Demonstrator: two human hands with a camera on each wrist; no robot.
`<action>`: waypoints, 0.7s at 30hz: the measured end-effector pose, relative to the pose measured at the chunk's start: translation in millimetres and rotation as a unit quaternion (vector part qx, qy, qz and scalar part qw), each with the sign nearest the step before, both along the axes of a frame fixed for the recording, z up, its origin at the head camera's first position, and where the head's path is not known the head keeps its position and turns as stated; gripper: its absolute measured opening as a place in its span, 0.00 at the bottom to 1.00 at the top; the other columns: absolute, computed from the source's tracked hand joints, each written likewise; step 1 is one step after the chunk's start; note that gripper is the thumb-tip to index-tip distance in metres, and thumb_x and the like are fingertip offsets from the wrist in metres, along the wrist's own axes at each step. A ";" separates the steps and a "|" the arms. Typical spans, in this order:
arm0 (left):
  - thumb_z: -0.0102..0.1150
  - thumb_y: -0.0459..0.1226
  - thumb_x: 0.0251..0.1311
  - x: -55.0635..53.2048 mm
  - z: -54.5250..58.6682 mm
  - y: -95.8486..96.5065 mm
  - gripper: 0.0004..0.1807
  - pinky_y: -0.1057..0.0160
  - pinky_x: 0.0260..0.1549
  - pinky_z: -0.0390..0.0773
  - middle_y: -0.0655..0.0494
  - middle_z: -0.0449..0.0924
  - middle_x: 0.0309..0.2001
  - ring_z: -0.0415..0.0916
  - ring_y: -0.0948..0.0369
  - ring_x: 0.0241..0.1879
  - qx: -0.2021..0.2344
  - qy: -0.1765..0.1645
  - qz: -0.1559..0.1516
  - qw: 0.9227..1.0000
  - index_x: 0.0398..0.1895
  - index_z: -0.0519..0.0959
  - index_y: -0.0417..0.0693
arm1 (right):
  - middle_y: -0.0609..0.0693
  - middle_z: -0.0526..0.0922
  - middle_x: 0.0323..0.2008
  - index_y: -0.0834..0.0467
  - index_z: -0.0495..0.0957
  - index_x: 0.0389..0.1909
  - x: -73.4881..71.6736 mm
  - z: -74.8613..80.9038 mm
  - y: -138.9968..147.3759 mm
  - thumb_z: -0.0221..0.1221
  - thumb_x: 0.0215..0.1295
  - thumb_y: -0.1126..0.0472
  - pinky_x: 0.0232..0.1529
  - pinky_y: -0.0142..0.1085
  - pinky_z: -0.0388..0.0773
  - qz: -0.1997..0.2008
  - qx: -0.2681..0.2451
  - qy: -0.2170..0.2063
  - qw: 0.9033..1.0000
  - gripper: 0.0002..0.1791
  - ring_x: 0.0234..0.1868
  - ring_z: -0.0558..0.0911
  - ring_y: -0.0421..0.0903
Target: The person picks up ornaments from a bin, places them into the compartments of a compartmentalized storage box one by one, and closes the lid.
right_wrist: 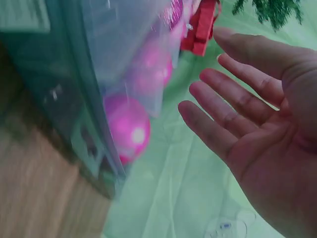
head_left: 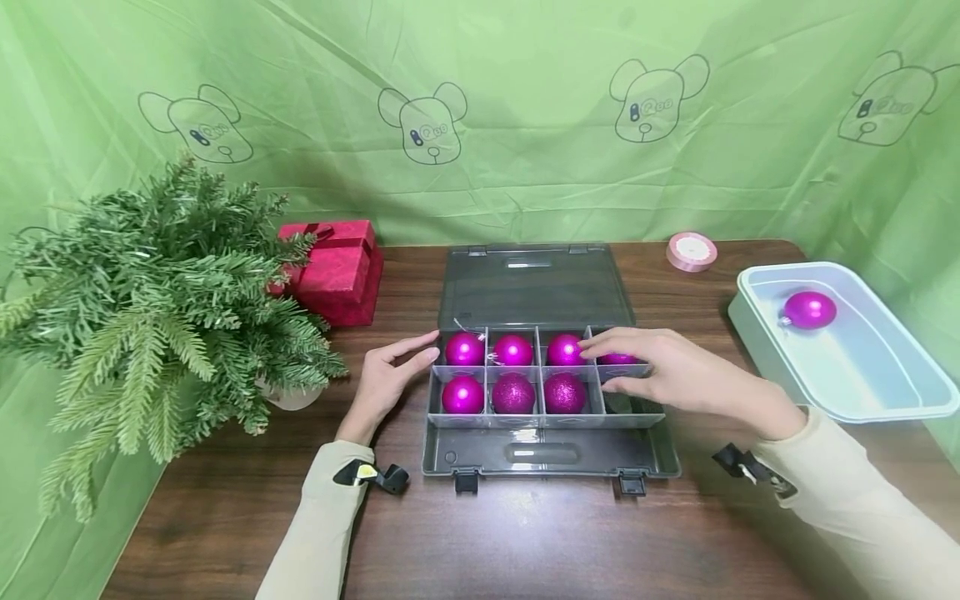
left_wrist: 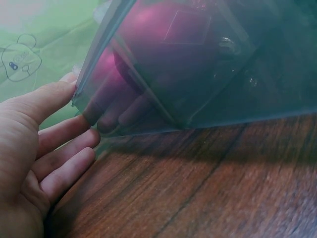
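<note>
A dark see-through divided box (head_left: 551,452) lies with its lid (head_left: 534,287) folded back. Magenta Christmas balls (head_left: 462,394) sit in its compartments: one in each back compartment, three along the front row. Some are smooth, others, such as the front ball (head_left: 565,392), glittery. My left hand (head_left: 382,379) touches the box's left end, its thumb at the rim and fingers against the outer wall in the left wrist view. Over the right end is my right hand (head_left: 667,367), fingers spread and holding nothing, partly covering the back right ball (head_left: 618,359).
On the right, a pale blue tub (head_left: 862,375) contains another magenta ball (head_left: 810,310). A pink ribbon roll (head_left: 692,251) lies at the back. To the left stand an artificial fir tree (head_left: 210,292) and a red gift box (head_left: 337,271). Green cloth hangs behind.
</note>
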State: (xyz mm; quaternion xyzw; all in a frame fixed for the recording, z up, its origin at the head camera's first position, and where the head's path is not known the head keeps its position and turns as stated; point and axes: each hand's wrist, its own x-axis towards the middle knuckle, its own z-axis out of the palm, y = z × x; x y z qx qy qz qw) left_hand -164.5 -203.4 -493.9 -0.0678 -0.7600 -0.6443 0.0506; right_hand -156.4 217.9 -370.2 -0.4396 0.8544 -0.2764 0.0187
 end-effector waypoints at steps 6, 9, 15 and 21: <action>0.76 0.40 0.65 -0.1 0.0 0.1 0.17 0.62 0.64 0.78 0.57 0.89 0.55 0.82 0.59 0.61 0.003 0.001 0.000 1.000 0.57 0.90 0.53 | 0.47 0.86 0.59 0.54 0.84 0.61 -4.4 18.8 28.9 0.76 0.61 0.66 0.56 0.35 0.82 -0.071 -0.001 0.051 0.996 0.27 0.56 0.86 0.50; 0.77 0.41 0.65 0.0 0.2 0.3 0.18 0.62 0.64 0.77 0.57 0.89 0.55 0.82 0.59 0.61 0.002 0.000 0.001 1.000 0.57 0.90 0.53 | 0.47 0.87 0.58 0.53 0.84 0.62 -7.1 26.7 45.4 0.77 0.59 0.67 0.59 0.23 0.74 -0.113 -0.002 0.063 0.992 0.28 0.56 0.86 0.50; 0.76 0.41 0.65 0.0 0.6 0.4 0.18 0.62 0.65 0.77 0.57 0.88 0.56 0.82 0.59 0.62 0.002 -0.002 0.000 1.000 0.57 0.90 0.53 | 0.49 0.89 0.54 0.51 0.85 0.62 -11.6 32.2 84.6 0.77 0.60 0.66 0.52 0.16 0.67 -0.226 0.011 0.067 0.972 0.28 0.53 0.82 0.32; 0.77 0.39 0.65 -0.2 0.0 0.4 0.18 0.62 0.64 0.77 0.56 0.89 0.56 0.82 0.59 0.62 0.007 0.000 0.000 1.000 0.57 0.90 0.52 | 0.47 0.89 0.49 0.56 0.87 0.57 -20.1 27.0 123.4 0.75 0.61 0.69 0.47 0.11 0.70 -0.279 -0.018 0.058 0.958 0.22 0.46 0.75 0.12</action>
